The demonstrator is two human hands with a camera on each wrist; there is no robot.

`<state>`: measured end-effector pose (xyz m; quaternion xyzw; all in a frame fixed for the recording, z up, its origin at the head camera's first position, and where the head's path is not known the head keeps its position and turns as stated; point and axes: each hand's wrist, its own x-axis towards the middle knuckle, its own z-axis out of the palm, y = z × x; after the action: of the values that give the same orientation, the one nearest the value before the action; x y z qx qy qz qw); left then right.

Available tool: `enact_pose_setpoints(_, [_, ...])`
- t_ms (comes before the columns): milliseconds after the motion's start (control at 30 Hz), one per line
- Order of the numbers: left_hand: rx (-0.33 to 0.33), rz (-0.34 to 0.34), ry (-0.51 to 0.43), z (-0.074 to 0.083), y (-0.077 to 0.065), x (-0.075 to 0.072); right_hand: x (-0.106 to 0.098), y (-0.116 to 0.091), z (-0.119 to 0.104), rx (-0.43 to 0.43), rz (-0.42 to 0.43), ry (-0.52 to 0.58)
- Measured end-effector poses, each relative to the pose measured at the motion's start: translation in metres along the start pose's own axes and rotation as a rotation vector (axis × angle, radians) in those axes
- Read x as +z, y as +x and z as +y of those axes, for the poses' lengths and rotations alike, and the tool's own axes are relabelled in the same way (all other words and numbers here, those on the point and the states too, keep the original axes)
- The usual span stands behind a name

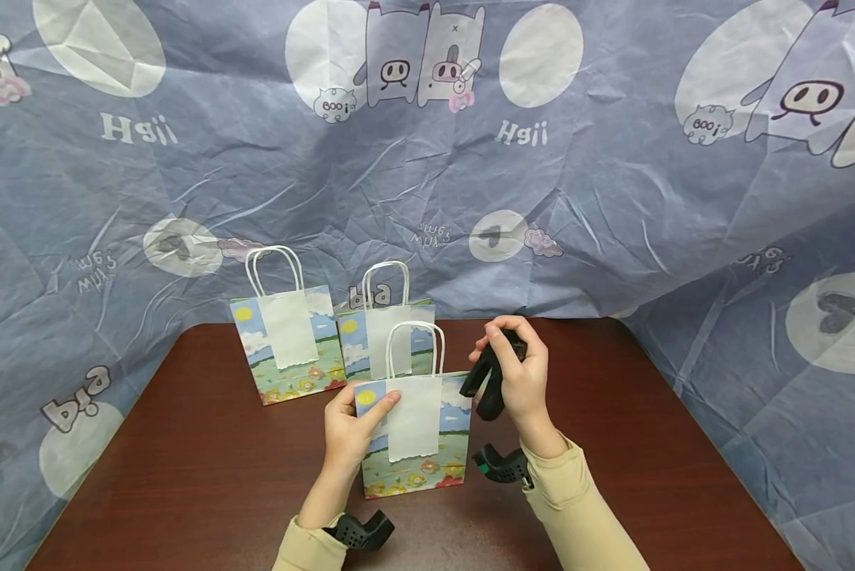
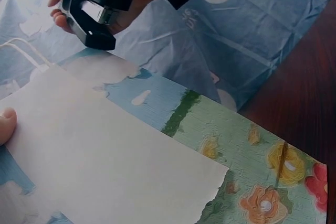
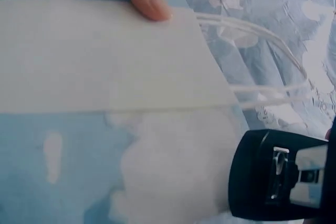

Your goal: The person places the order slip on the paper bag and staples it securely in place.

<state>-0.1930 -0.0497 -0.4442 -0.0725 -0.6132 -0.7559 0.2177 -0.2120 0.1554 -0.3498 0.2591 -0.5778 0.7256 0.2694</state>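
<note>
A paper gift bag (image 1: 450, 444) with a painted meadow stands at the front, a torn-edged white paper (image 1: 413, 420) on its face and two white handles (image 1: 415, 327) rising above. My left hand (image 1: 349, 428) grips its left edge, thumb across the front at the paper's upper part. In my right hand (image 1: 526, 373) is a black stapler (image 1: 490, 392), held by the bag's top right corner with its jaws spread. The right wrist view shows the stapler (image 3: 262, 174) overlapping the bag's top edge, beside the white paper (image 3: 105, 56).
Two similar bags stand behind: one (image 1: 327, 345) at the left, another (image 1: 354, 349) partly covered by the front bag. A brown table (image 1: 613, 444) lies beneath. Printed blue-grey cloth (image 1: 599, 190) hangs behind. Black wrist mounts (image 1: 365, 533) are on both wrists.
</note>
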Motion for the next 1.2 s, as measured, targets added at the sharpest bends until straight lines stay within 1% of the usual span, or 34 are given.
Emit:
enact_pose_setpoints(300, [0.014,-0.003,-0.011,0.001,-0.001,0.000,0.015,0.003,0.000,0.003,-0.025,0.046])
enact_pose_setpoints(400, [0.004,-0.003,-0.014,0.000,0.000,0.001,0.020,0.004,0.000,-0.003,-0.036,0.046])
enact_pose_setpoints(533, [-0.014,0.004,-0.013,0.000,0.000,0.000,0.025,0.005,0.000,0.014,-0.043,0.040])
enact_pose_setpoints(567, [-0.018,0.005,-0.010,0.002,0.000,0.000,0.027,0.005,0.000,0.023,-0.042,0.040])
enact_pose_setpoints(667, [-0.022,0.005,0.009,0.014,-0.002,0.002,0.032,0.006,-0.001,0.042,-0.046,0.043])
enact_pose_setpoints(700, [-0.011,0.001,0.010,0.013,-0.002,0.002,0.034,0.006,-0.001,0.048,-0.049,0.046])
enact_pose_setpoints(800, [-0.016,0.002,0.018,0.012,-0.001,0.002,0.038,0.007,0.000,0.053,-0.063,0.057])
enact_pose_setpoints(900, [-0.016,0.004,0.010,0.001,0.001,0.000,0.043,0.007,0.001,0.051,-0.072,0.053])
enact_pose_setpoints(933, [-0.027,0.008,0.012,0.002,0.001,0.000,0.044,0.007,0.001,0.049,-0.074,0.050])
enact_pose_setpoints(1067, [-0.014,0.005,0.008,0.001,0.000,-0.001,0.050,0.008,0.001,0.040,-0.073,0.029])
enact_pose_setpoints(1200, [-0.025,0.006,0.005,0.001,0.001,-0.001,0.057,0.008,-0.001,0.026,-0.072,-0.003])
